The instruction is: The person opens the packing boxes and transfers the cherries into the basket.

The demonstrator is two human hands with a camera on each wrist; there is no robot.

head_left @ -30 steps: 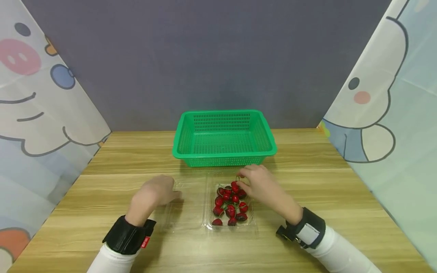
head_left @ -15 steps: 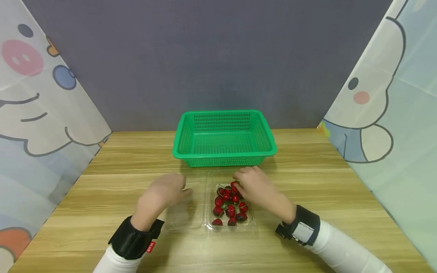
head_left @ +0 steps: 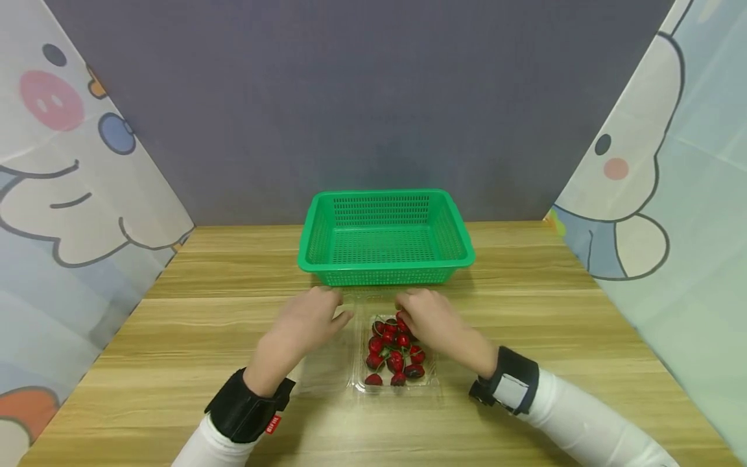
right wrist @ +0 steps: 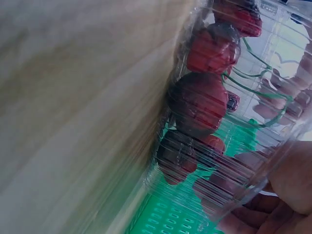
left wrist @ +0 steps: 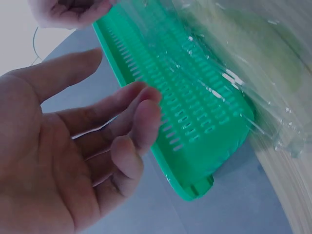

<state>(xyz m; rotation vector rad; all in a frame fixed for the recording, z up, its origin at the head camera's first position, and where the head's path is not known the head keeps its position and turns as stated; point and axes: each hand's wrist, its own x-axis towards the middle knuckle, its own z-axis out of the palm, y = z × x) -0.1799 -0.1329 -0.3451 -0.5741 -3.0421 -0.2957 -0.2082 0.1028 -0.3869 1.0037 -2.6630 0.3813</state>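
Note:
A clear plastic clamshell box (head_left: pixel 393 389) lies opened flat on the table, with several red cherries (head_left: pixel 395 360) with green stems in its right half. My right hand (head_left: pixel 434 318) reaches over the far right corner of that half. Its thumb and fingertips are curled around a cherry (head_left: pixel 401 318), which they partly hide. In the right wrist view, cherries (right wrist: pixel 200 97) and fingers (right wrist: pixel 214 180) show through the ribbed wall. My left hand (head_left: pixel 306 321) hovers over the see-through lid (head_left: pixel 327 373), holding nothing. Its fingers (left wrist: pixel 146 119) are loosely bent, palm visible in the left wrist view.
Just behind the box stands a green slotted plastic basket (head_left: pixel 385 267) with nothing in it. A grey partition (head_left: pixel 373 97) rises at the back of the wooden table (head_left: pixel 233 272). Printed cartoon curtains (head_left: pixel 87 194) flank both sides.
My left hand has moved right and slightly away from me across the lid, toward the box's middle. My right hand has shifted a little left over the cherry at the far corner.

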